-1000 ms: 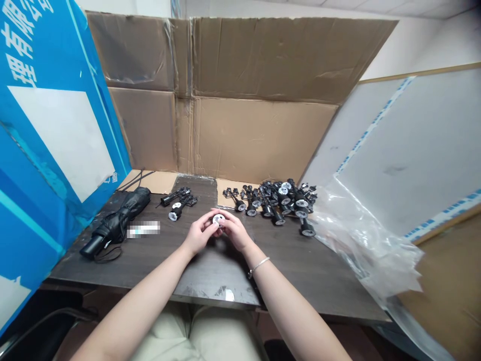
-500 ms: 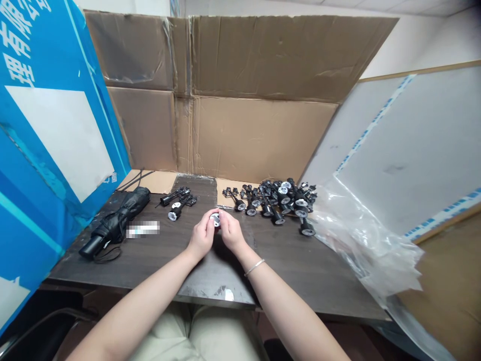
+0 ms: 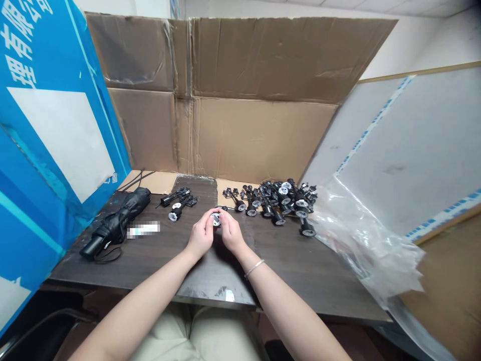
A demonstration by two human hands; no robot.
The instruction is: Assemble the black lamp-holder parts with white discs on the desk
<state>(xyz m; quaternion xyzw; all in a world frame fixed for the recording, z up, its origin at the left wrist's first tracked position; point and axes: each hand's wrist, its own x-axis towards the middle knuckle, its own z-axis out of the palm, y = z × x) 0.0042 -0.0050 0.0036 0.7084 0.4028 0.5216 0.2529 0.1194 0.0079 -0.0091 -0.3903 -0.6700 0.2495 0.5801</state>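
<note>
A: Starting nearest, what do the hands do?

B: Above the tabletop (image 3: 300,273), the left hand (image 3: 202,234) and right hand (image 3: 231,233) meet. One bracelet (image 3: 254,268) circles the right wrist.

A: And the grip?

B: Both are clamped on one white-faced round piece (image 3: 215,219), held between thumbs and fingers, its face partly covered.

A: What has just changed?

B: Compared with a second ago, the hands are closer together and the thumbs stand more upright. That suggests a firmer, two-sided hold, with the handling of this piece unfinished.

A: Count what lies beyond.

B: To the left, one folded black umbrella (image 3: 126,215); past it, two similar parts, one white-ended (image 3: 175,212) and one dark cylinder (image 3: 171,198).

A: The right?

B: One heap of black parts (image 3: 267,208) with roughly ten white ends showing; overlap prevents an exact count. One clear plastic sheet (image 3: 368,245) lies beside it.

A: Farthest?

B: One creased cardboard screen (image 3: 263,135), upright behind everything.
</note>
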